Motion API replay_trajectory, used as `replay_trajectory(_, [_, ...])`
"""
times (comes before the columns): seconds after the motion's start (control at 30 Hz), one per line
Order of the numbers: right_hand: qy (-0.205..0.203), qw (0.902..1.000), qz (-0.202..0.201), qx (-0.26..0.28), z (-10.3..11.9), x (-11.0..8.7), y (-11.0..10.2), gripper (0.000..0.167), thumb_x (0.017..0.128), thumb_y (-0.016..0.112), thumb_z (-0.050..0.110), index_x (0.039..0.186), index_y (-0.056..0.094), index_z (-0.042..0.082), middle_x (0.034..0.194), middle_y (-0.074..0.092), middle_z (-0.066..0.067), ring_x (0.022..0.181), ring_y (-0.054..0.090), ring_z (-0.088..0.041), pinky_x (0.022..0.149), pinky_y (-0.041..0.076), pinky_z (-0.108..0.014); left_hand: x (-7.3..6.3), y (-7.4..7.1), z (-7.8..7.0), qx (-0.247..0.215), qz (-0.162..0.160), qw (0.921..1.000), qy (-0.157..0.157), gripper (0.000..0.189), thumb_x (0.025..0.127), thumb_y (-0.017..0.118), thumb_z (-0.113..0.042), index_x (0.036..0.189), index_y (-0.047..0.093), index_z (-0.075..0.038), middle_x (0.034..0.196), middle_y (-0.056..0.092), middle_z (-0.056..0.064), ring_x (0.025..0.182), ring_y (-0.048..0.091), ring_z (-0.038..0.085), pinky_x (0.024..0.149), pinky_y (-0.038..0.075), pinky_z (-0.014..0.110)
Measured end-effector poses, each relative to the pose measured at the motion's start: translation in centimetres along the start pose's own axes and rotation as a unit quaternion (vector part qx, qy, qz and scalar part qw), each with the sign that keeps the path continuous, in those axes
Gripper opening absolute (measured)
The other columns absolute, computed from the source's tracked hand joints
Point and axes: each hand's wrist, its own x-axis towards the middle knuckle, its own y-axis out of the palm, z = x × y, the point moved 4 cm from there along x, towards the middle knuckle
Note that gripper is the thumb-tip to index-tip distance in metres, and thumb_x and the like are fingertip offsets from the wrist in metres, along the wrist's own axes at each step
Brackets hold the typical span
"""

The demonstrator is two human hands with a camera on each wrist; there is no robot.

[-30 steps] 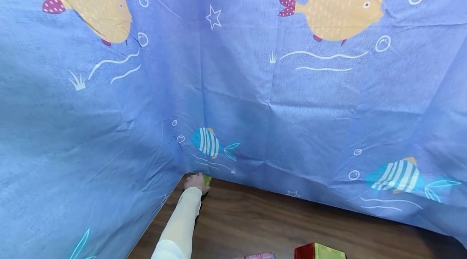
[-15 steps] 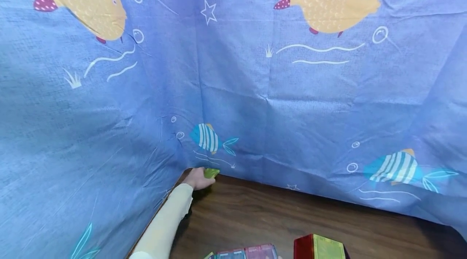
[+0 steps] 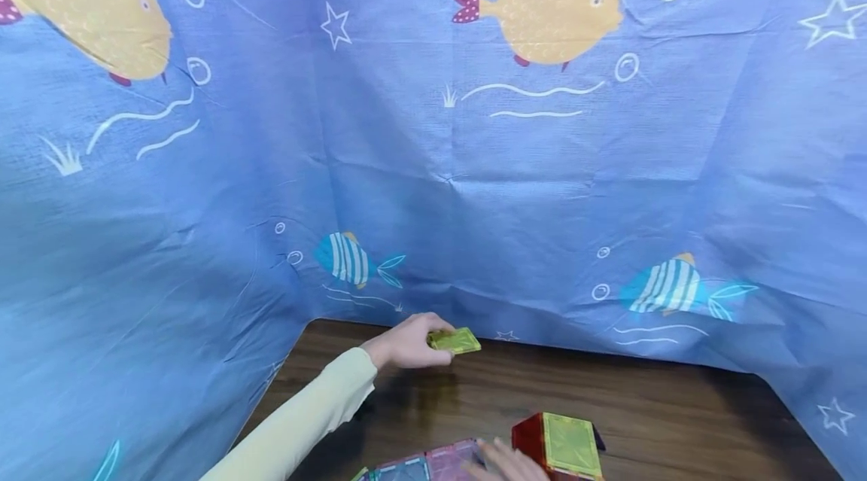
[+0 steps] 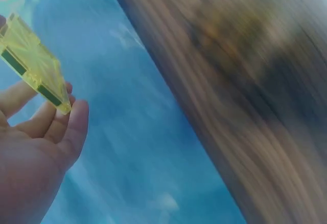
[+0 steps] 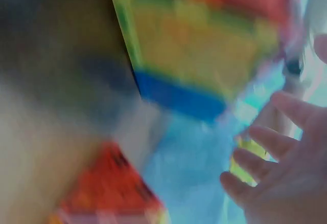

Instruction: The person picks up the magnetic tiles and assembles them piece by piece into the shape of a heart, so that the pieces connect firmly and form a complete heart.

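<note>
My left hand [image 3: 415,343] pinches a translucent yellow magnetic tile [image 3: 459,342] between thumb and fingers, above the far part of the table. In the left wrist view the same magnetic tile [image 4: 37,63] shows dark strips along its edge. At the bottom of the head view, my right hand [image 3: 512,464] lies partly out of frame, between a pink tile [image 3: 448,461] and a boxy build with a yellow tile [image 3: 572,442] and a red side [image 3: 530,439]. Its spread fingers [image 5: 273,141] hold nothing in the right wrist view.
A bluish tile [image 3: 404,470] joins the pink one at the bottom edge. Brown wood tabletop [image 3: 670,398] extends around the build. Blue fish-print cloth [image 3: 515,240] walls the table's back and sides. A red triangular tile [image 5: 110,188] appears blurred in the right wrist view.
My left hand has come out of the back left corner, moving right with the yellow magnetic tile lifted. My right hand has come further into view beside the build. The head view has turned right.
</note>
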Motion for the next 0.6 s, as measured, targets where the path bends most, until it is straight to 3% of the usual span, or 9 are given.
replay_trajectory(0.07, [0.079,0.9955,0.013,0.051,-1.1,1.7,-2.9,0.056,0.088,0.070,0.057,0.138,0.061,0.034,0.147,0.057,0.005,0.119,0.066,-0.022,0.079,0.058,-0.035,0.2,0.7,-1.5,-0.002,0.010,0.9999,0.013,0.054,0.088,0.068,-0.042,0.135,0.064,-0.017,0.133,0.060,-0.001,0.104,0.054,0.011,0.085,0.047,0.030])
replay_trajectory(0.13, [0.151,0.9833,0.050,0.088,-2.5,2.6,-5.0,0.066,0.082,0.075,0.059,0.141,0.057,0.037,0.145,0.059,0.005,0.122,0.064,-0.024,0.081,0.058,-0.042,0.4,1.3,-2.7,-0.001,0.019,0.9995,0.025,0.053,0.088,0.069,-0.043,0.134,0.065,-0.017,0.131,0.060,-0.002,0.104,0.054,0.010,0.086,0.047,0.028])
replay_trajectory(0.2, [0.194,0.9726,0.076,0.103,-3.7,3.0,-6.4,0.067,0.084,0.075,0.058,0.144,0.053,0.040,0.147,0.057,0.005,0.128,0.060,-0.024,0.084,0.056,-0.047,0.7,1.9,-3.7,0.002,0.025,0.9990,0.036,0.054,0.088,0.069,-0.044,0.134,0.065,-0.018,0.131,0.060,-0.003,0.105,0.053,0.009,0.087,0.047,0.027])
replay_trajectory(0.3, [0.215,0.9691,0.069,0.099,-5.1,2.9,-8.0,0.068,0.085,0.076,0.054,0.146,0.051,0.037,0.149,0.054,0.003,0.130,0.057,-0.023,0.088,0.054,-0.051,1.1,2.8,-5.3,0.016,0.030,0.9978,0.056,0.054,0.088,0.069,-0.047,0.135,0.065,-0.020,0.130,0.060,-0.005,0.108,0.053,0.009,0.088,0.047,0.027])
replay_trajectory(0.47, [0.226,0.9711,0.013,0.075,-7.4,1.1,-10.2,0.076,0.077,0.086,0.042,0.144,0.055,0.023,0.147,0.055,-0.004,0.126,0.057,-0.027,0.090,0.049,-0.052,2.5,5.1,-8.9,0.063,0.029,0.9921,0.105,0.059,0.084,0.071,-0.049,0.135,0.064,-0.022,0.129,0.059,-0.007,0.113,0.052,0.007,0.092,0.047,0.025])
replay_trajectory(0.6, [0.305,0.9487,0.029,0.079,-8.6,-1.7,-11.2,0.075,0.078,0.086,0.041,0.142,0.056,0.017,0.141,0.059,-0.009,0.122,0.059,-0.033,0.088,0.049,-0.060,4.5,7.9,-12.3,0.118,0.042,0.9800,0.154,0.062,0.080,0.073,-0.048,0.134,0.065,-0.019,0.126,0.060,-0.008,0.111,0.052,0.005,0.089,0.045,0.018])
